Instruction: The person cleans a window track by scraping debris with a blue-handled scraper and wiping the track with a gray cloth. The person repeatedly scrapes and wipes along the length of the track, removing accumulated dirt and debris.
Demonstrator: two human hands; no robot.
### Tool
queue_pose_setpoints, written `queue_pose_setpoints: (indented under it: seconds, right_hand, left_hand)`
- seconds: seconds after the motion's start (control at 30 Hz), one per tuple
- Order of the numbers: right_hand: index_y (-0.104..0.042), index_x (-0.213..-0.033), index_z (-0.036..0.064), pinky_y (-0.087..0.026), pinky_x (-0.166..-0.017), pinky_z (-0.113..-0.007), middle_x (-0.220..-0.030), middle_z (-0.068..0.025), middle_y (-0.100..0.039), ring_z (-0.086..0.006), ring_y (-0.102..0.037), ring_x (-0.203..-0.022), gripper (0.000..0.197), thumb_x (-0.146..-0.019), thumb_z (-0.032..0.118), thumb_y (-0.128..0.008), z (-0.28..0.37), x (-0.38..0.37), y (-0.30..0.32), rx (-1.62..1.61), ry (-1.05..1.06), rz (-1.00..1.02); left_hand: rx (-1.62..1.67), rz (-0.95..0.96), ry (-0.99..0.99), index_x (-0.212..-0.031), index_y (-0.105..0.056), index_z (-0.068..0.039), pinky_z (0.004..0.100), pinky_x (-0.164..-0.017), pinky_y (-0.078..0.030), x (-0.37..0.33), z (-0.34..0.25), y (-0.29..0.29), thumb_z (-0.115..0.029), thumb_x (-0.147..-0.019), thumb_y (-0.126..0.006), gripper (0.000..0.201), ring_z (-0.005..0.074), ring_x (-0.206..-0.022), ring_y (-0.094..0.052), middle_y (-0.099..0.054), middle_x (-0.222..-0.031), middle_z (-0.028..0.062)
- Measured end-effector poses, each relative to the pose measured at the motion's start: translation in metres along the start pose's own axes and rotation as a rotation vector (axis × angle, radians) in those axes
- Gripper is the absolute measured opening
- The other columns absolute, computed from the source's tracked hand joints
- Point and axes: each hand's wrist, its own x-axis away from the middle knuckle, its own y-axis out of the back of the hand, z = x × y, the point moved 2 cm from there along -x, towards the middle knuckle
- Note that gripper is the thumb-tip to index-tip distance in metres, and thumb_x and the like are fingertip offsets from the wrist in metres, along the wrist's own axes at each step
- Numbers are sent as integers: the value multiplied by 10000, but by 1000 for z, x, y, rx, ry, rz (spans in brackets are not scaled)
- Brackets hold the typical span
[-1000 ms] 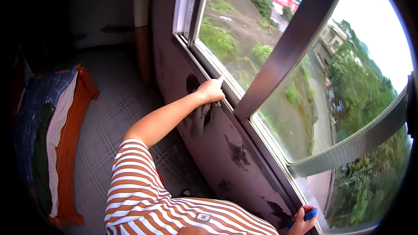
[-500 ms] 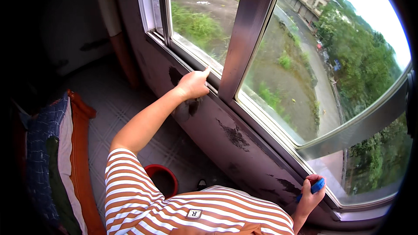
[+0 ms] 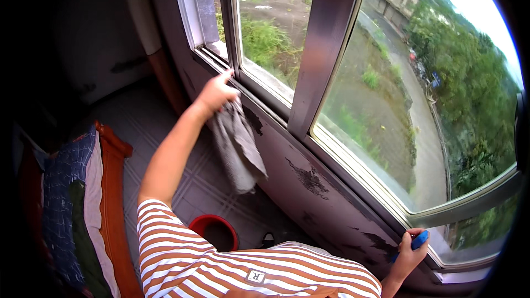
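At the bottom track of a sliding window (image 3: 326, 72), my left hand (image 3: 216, 95) is closed on a grey cloth (image 3: 237, 146), which hangs down over the wall. One extended finger of that hand reaches the lower corner of the left sash, beside the gap at the window's far left; whether it touches is hard to tell. My right hand (image 3: 409, 255) is wrapped round a blue object (image 3: 420, 238) near the right end of the sill. Its fingers hide most of the object, so its kind cannot be made out.
A red bucket (image 3: 234, 234) stands on the tiled floor (image 3: 165, 154) below my left arm. To the left is a wooden bed frame (image 3: 113, 215) with dark blue bedding (image 3: 66, 187). The wall (image 3: 276, 149) under the window has peeling patches.
My left hand has moved left along the track, and the cloth now hangs in fuller view. The window sashes have slid rightward, widening the left gap. My right hand keeps its grip.
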Motion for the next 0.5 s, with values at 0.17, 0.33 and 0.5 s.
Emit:
queue_pose_setpoints:
  seconds: [0.17, 0.33, 0.5]
  right_hand:
    - [-506, -819, 11, -400, -678, -229, -774, -13, -487, -102, -461, -709, 87, -772, -49, -547, -10, -2, 22, 48, 1, -126]
    - [-572, -768, 4, -461, -597, -272, -674, -54, -570, -121, -530, -613, 92, -719, 35, -643, -2, 5, 9, 97, 93, -152]
    - [-561, -885, -2, -483, -643, -340, -767, -169, -582, -320, -587, -680, 233, -686, 50, -672, -9, -5, 12, 136, 156, -115]
  left_hand:
    - [133, 65, 126, -1449, -189, -54, 245, -389, -374, -86, 19, 35, -61, -675, -561, 859, 91, -468, -426, -504, -644, 19]
    - [38, -76, 134, -1416, -339, -262, 364, -608, -384, -131, 64, 14, -248, -665, -649, 812, 108, -781, -447, -470, -789, -27]
    - [96, -1, 5, -1369, -401, -163, 188, -334, -327, -141, 85, 56, -65, -704, -458, 674, 48, -422, -349, -418, -626, -41]
